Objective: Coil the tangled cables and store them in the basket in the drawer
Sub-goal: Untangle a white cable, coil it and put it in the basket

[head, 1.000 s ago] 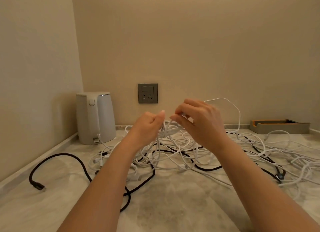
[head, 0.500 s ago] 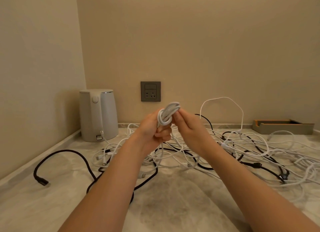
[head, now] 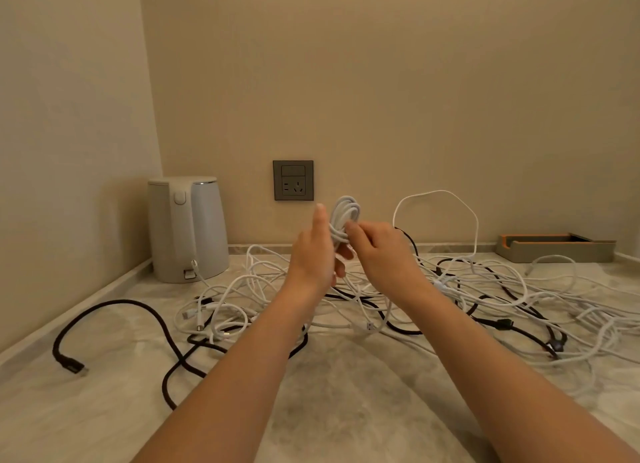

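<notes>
A marble counter point(head: 346, 410) carries a wide tangle of white and black cables point(head: 485, 296) across its middle and right. A kettle point(head: 188, 227) stands far left and a tray point(head: 554, 248) far right. Above the tangle, the left hand point(head: 311, 254) curls its fingers round a white coil point(head: 344, 213), thumb straight up. The right hand point(head: 384, 251) pinches the coil's strands from the right.
</notes>
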{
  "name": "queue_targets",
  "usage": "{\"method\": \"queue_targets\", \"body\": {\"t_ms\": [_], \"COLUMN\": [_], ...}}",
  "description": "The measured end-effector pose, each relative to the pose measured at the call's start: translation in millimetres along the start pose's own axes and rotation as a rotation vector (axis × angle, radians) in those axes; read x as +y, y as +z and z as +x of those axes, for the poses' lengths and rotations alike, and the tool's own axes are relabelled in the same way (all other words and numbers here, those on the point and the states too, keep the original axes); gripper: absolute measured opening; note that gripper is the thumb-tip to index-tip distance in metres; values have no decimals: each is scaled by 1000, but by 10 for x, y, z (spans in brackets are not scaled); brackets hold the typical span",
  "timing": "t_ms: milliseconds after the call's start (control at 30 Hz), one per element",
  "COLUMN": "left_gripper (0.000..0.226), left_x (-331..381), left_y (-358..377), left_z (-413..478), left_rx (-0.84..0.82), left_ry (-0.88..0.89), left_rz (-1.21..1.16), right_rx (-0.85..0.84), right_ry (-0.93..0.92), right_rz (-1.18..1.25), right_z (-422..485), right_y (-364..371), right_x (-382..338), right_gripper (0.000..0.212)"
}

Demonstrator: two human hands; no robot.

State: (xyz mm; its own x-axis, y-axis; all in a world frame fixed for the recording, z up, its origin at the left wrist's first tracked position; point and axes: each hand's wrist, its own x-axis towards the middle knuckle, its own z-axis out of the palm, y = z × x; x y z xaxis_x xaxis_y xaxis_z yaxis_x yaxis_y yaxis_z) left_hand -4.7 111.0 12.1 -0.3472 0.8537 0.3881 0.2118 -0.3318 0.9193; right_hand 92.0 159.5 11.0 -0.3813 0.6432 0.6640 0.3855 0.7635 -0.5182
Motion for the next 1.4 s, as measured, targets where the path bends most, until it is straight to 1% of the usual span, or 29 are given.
{"method": "queue_targets", "body": {"t_ms": [67, 100, 167, 233, 267, 300, 333, 400, 467, 500, 567, 667, 800, 933, 1067, 1200, 1267, 1333, 1400], "left_gripper": [53, 50, 43, 44, 48, 51, 54, 55, 54, 54, 54, 57, 57, 58, 61, 59, 58, 59, 59], "left_x": [-29, -44, -50, -47, -41, -34, -30, -12, 11, 17, 24, 28, 20, -12, -23, -7, -5, -8, -13], "left_y": [9, -1, -44, -79, -84, -85, -90, -117, -146, -151, -135, -93, -48, -51, -44, -64, -61, -37, -5], "left_z": [-35, -37, -1, 33, 46, 53, 57, 69, 93, 101, 92, 47, 4, 3, 15, 34, 30, 15, 0], "left_rx": [27, 26, 39, 70, 79, 84, 88, 84, 70, 61, 37, -7, -50, -67, -56, -1, -2, -23, -47], "left_ry": [227, 294, 324, 238, 174, 106, 44, -58, -124, -143, -160, -140, -84, -53, -59, -136, -148, -152, -157], "left_rz": [191, 223, 195, 98, 48, -2, -51, -147, -214, -225, -201, -115, 4, 76, 79, -34, -52, -47, -49], "right_rx": [0, -9, -6, 67, 114, 146, 151, 105, 50, 37, 47, 107, 147, 164, 114, 23, 18, 44, 64], "right_ry": [34, 40, 22, -14, -27, -30, -29, -23, -46, -66, -83, -51, 36, 94, 73, 18, 7, 38, 120], "right_rz": [37, 67, 90, 77, 104, 160, 232, 352, 384, 365, 317, 275, 302, 296, 280, 231, 198, 217, 328], "right_z": [1, -9, -37, -60, -65, -70, -75, -85, -94, -96, -87, -57, -48, -71, -63, -63, -57, -48, -40], "right_y": [-25, -29, -15, 11, 13, 11, 5, -8, -15, -12, -1, -12, -19, 13, -22, -34, -35, -35, -41], "right_x": [1, -8, -32, -60, -77, -91, -101, -112, -105, -97, -72, -43, -33, -27, -41, -81, -79, -50, -13], "right_gripper": [47, 45, 40, 25, 16, 12, 11, 11, 17, 16, 12, 17, 10, 14, 15, 15, 15, 13, 13]}}
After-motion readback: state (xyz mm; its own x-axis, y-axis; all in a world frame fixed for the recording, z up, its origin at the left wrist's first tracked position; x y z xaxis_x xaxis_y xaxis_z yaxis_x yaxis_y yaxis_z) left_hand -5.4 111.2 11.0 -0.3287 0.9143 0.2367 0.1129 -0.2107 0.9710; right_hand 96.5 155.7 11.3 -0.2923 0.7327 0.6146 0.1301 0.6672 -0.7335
